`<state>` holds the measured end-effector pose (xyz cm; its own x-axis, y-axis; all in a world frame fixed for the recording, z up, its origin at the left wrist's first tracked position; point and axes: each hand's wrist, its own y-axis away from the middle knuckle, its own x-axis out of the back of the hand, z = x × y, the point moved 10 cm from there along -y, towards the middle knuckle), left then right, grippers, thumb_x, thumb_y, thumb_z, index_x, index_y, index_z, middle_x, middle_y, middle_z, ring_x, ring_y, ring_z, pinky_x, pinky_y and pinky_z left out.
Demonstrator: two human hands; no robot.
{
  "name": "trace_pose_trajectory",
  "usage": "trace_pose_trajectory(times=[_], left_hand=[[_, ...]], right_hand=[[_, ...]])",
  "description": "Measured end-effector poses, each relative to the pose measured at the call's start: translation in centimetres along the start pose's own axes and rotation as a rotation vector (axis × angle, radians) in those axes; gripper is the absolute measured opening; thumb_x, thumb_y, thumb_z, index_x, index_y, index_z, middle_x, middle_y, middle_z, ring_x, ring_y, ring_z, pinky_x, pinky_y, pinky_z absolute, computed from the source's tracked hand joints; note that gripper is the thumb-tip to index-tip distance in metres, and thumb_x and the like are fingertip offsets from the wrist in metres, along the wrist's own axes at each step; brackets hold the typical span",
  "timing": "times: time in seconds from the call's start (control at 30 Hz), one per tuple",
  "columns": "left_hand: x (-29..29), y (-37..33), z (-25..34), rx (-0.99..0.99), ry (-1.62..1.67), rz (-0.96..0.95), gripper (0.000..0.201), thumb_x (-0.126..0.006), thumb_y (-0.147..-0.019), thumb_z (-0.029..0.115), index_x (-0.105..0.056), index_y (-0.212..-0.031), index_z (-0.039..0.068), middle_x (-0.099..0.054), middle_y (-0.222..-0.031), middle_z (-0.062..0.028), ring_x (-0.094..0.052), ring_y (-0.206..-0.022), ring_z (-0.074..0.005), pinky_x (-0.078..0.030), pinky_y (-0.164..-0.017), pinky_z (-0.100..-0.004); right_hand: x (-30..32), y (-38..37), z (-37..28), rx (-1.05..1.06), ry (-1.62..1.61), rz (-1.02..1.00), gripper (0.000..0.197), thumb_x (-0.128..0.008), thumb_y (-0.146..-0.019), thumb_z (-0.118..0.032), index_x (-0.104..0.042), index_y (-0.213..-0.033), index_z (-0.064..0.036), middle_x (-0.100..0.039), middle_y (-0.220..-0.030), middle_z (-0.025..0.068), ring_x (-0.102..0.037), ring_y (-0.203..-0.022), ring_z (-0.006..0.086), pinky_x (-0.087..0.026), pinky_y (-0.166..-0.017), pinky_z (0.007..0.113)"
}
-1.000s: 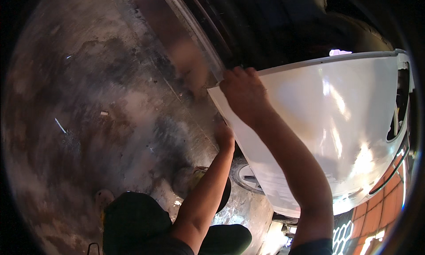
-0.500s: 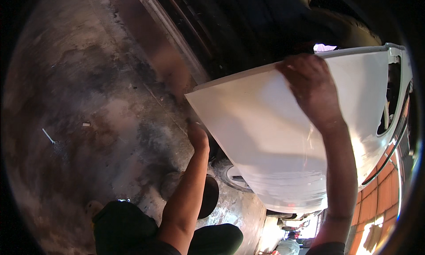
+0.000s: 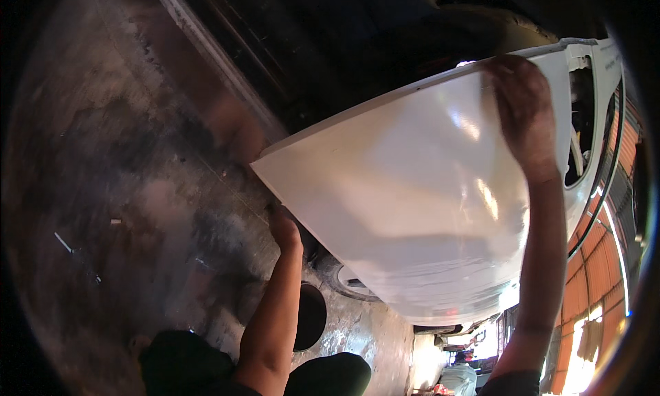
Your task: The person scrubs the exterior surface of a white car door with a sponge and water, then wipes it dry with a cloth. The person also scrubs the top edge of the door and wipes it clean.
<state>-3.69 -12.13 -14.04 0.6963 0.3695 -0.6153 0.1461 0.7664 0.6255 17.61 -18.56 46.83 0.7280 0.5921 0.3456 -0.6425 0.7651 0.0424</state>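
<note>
A large white car door (image 3: 412, 190), glossy with bright reflections, stands swung out from the dark opening of the car. My right hand (image 3: 524, 107) is at its upper edge, fingers bent over the rim and slightly blurred. By the door's lower left edge is my left hand (image 3: 283, 231), seen from the wrist side. Its fingers are in shadow and mostly hidden at that edge, so their grip does not show.
A car wheel (image 3: 354, 282) shows under the door, with a dark round object (image 3: 311, 317) beside my left forearm. Small pale scraps lie on the stained concrete floor (image 3: 137, 190). Orange corrugated sheeting (image 3: 584, 293) is at the right, and my dark-clothed knees are below.
My right hand has moved to the right along the door's upper edge. My left hand stays by the lower edge. The whole view has shifted, with the door's corner now farther left and lower.
</note>
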Motion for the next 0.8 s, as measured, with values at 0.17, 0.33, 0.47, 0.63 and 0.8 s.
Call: trace_pose_trajectory(times=[0.17, 0.33, 0.47, 0.63, 0.8], left_hand=[[0.0, 0.3, 1.7, -0.056, 0.123, -0.035, 0.051, -0.041, -0.111, 0.032, -0.054, -0.145, -0.004, -0.057, -0.146, -0.0231, -0.056, -0.133, -0.0319, -0.041, -0.113, -0.0394], [1.4, -1.3, 1.1, -0.052, 0.052, -0.029, 0.057, -0.039, -0.112, 0.037, -0.048, -0.150, -0.005, -0.054, -0.150, -0.0200, -0.055, -0.133, -0.0288, -0.040, -0.113, -0.0381], [0.7, 1.3, 1.3, 0.103, 0.076, 0.015, 0.056, -0.038, -0.112, 0.036, -0.049, -0.150, -0.003, -0.055, -0.149, -0.0194, -0.055, -0.132, -0.0281, -0.040, -0.112, -0.0389], [0.3, 0.4, -0.1, 0.163, 0.195, -0.014, 0.059, -0.038, -0.111, 0.043, -0.047, -0.152, 0.001, -0.053, -0.151, -0.0116, -0.051, -0.134, -0.0250, -0.035, -0.114, -0.0410], [0.9, -1.1, -2.4, 0.142, 0.257, -0.047, 0.058, -0.039, -0.110, 0.043, -0.049, -0.150, 0.001, -0.054, -0.149, -0.0115, -0.052, -0.133, -0.0245, -0.036, -0.113, -0.0404]], right_hand=[[-1.2, 0.4, -5.2, 0.039, -0.028, -0.031, 0.045, -0.069, -0.089, -0.010, -0.066, -0.134, -0.0154, -0.062, -0.131, 0.0056, -0.055, -0.129, 0.0277, -0.043, -0.114, 0.046], [-1.0, -0.7, 2.5, -0.022, 0.160, -0.052, 0.041, -0.065, -0.092, -0.013, -0.067, -0.132, -0.0207, -0.063, -0.136, 0.0064, -0.055, -0.132, 0.0266, -0.039, -0.118, 0.046], [1.5, 1.5, 11.3, -0.072, 0.247, -0.004, 0.043, -0.060, -0.091, -0.003, -0.067, -0.130, -0.0180, -0.065, -0.133, 0.0065, -0.058, -0.128, 0.0277, -0.044, -0.112, 0.046], [3.4, 2.2, 15.4, -0.117, 0.184, 0.125, 0.045, -0.061, -0.087, 0.001, -0.067, -0.129, -0.0132, -0.065, -0.132, 0.0078, -0.061, -0.124, 0.0299, -0.047, -0.107, 0.046], [2.0, 2.4, 6.8, -0.093, 0.046, 0.326, 0.040, -0.069, -0.087, -0.001, -0.069, -0.127, -0.0072, -0.066, -0.130, 0.0128, -0.063, -0.121, 0.0313, -0.051, -0.103, 0.042]])
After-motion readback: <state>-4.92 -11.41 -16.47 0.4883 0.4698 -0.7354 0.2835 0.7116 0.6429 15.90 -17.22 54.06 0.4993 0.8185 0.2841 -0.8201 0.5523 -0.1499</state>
